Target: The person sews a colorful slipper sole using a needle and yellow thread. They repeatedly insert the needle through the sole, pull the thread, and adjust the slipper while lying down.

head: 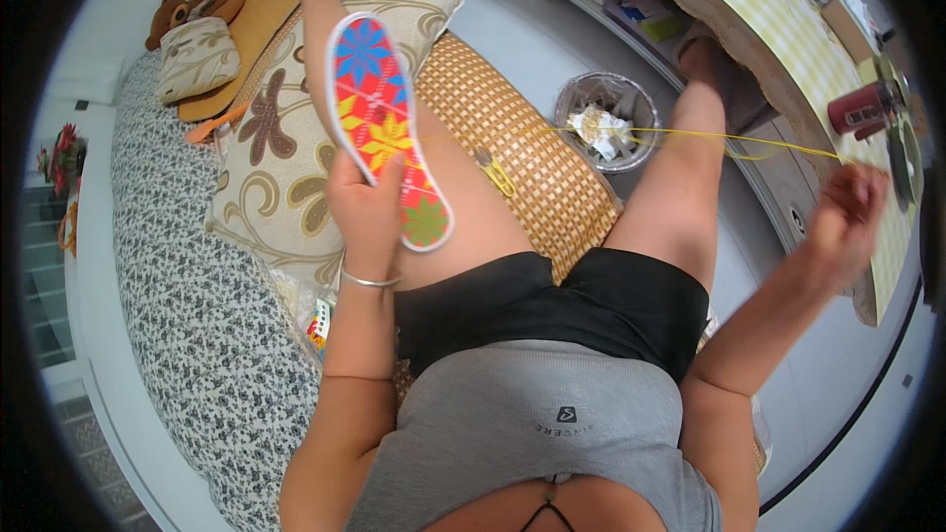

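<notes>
My left hand (363, 210) grips a cross-stitch insole (373, 107) by its edge, the thumb lying across its face. Blue, yellow and green flower shapes stand on the insole's red ground inside a white rim. A yellow thread (772, 142) runs from the insole far out to the right, drawn nearly straight with a loose strand sagging below it. At its far end my right hand (850, 214) is raised with fingers closed on the thread, slightly blurred. Any needle in those fingers is too small to make out. Yellow-handled thread snips (497, 174) lie between my legs.
The snips rest on a woven brown mat (473, 103). A lined bin (654, 114) with scraps stands on the floor. At right a checked cloth covers a table (739, 7) bearing a dark red appliance (861, 109). Cushions (277, 155) and a teddy bear (174, 15) lie at left.
</notes>
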`<control>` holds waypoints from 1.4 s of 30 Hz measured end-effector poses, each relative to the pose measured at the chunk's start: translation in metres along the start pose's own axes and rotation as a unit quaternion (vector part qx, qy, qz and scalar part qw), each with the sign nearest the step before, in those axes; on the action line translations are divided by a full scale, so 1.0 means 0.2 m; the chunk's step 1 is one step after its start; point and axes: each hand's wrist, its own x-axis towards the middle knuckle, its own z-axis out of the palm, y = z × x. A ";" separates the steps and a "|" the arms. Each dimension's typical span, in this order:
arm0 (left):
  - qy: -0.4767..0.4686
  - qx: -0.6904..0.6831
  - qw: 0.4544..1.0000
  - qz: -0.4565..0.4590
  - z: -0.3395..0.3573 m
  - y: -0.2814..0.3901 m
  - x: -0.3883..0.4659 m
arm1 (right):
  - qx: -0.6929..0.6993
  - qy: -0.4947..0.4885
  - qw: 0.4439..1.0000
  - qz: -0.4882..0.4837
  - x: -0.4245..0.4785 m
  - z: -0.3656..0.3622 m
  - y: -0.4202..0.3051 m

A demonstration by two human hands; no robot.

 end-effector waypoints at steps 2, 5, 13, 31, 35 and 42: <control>-0.010 -0.006 1.000 0.009 -0.09 0.02 0.02 | -0.004 0.049 0.999 -0.015 0.18 -0.32 -0.22; -0.056 -0.008 0.998 -0.002 0.04 0.08 -0.08 | -0.186 0.097 0.974 -0.084 -0.10 0.04 0.13; -0.165 -0.159 0.969 -0.092 0.22 0.19 -0.23 | -0.505 -0.316 0.803 -0.014 -0.74 0.44 0.64; -0.167 -0.123 0.977 -0.045 0.24 0.19 -0.28 | -0.542 -0.397 0.734 -0.098 -0.76 0.48 0.65; -0.155 -0.019 0.986 0.051 0.26 0.17 -0.31 | -0.551 -0.406 0.720 -0.112 -0.78 0.48 0.66; -0.135 0.088 0.975 0.153 0.26 0.11 -0.31 | -0.553 -0.396 0.722 -0.127 -0.82 0.46 0.72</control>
